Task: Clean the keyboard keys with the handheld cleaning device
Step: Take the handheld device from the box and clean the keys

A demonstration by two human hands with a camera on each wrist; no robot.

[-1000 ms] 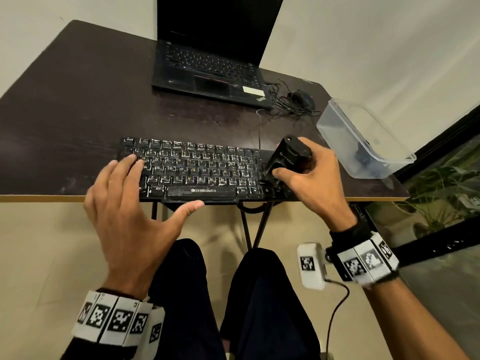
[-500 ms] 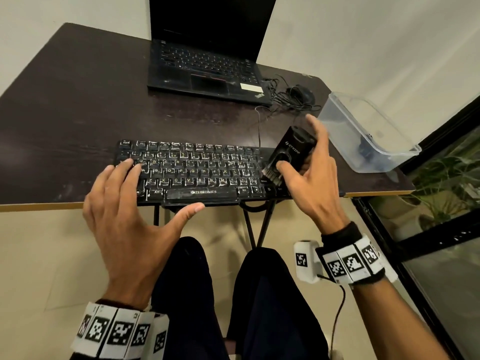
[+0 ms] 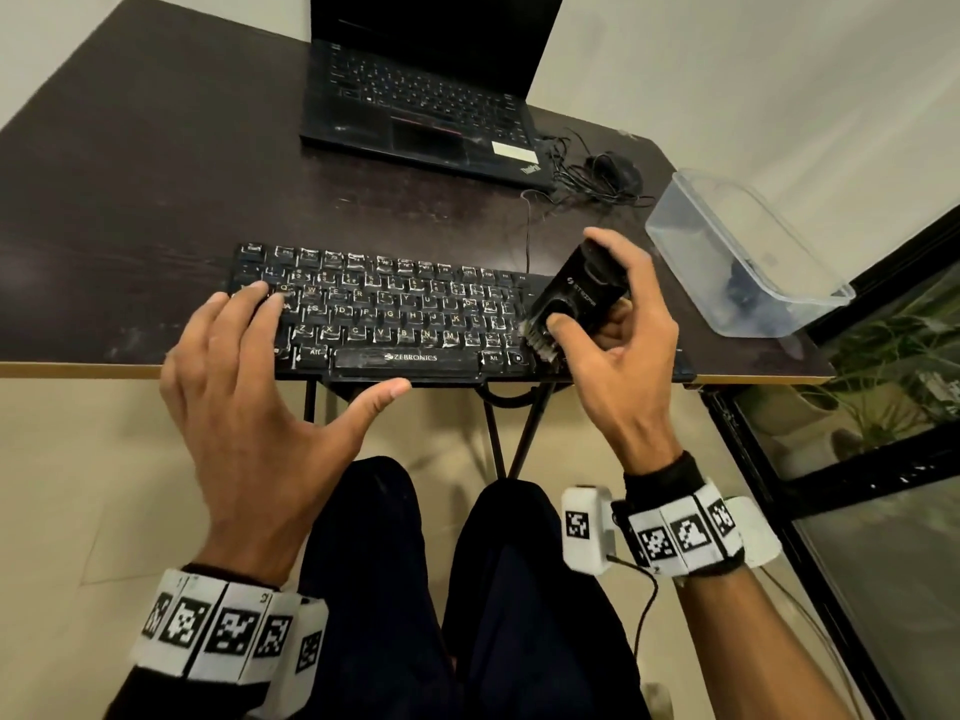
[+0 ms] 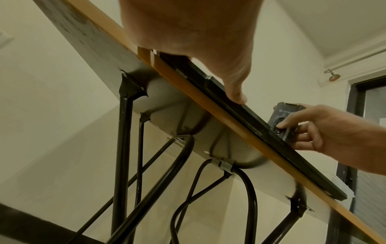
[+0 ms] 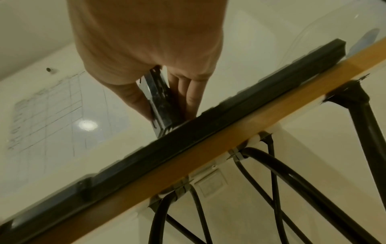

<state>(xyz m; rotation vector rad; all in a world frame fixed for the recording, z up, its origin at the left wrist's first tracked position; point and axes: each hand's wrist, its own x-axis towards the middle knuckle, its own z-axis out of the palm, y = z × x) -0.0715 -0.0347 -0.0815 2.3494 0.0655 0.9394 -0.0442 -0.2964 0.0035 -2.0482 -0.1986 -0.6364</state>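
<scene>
A black keyboard with dusty keys lies along the front edge of the dark table. My right hand grips a black handheld cleaning device at the keyboard's right end, thumb on its round button, brush end down on the keys. My left hand lies with straight fingers on the keyboard's left keys, thumb spread out past the table edge. In the left wrist view the device shows beyond the keyboard's front edge. In the right wrist view the device sits between thumb and fingers above the keyboard.
A black laptop stands open at the back of the table. A mouse with tangled cable lies to its right. A clear plastic tub sits at the table's right edge. Black folding legs run under the table.
My right hand has tilted the cleaning device up so its body is in plain sight, with the brush still at the keyboard's right end. The left hand stays on the left keys.
</scene>
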